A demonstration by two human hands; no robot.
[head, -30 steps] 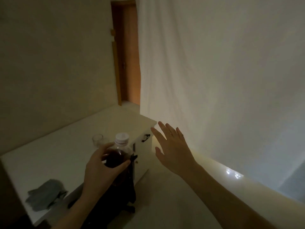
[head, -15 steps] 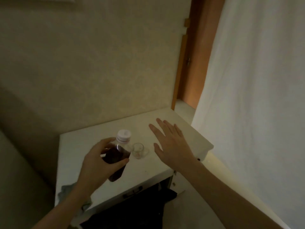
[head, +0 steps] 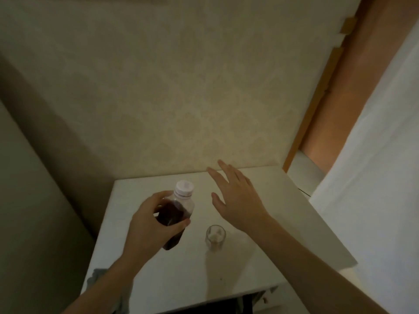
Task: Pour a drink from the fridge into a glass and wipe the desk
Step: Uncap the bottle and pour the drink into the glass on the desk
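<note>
**Bare forearms, no sleeves in view**

Both hands, the left and the right, are bare, and the forearms show no sleeve. Against the surface no ring or watch seems visible, though the dim light makes this uncertain.

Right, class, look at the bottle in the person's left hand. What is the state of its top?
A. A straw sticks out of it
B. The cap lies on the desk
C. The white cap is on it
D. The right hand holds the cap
C: the white cap sits on the bottle held in the left hand, while the right hand is open and empty above the desk.
</note>
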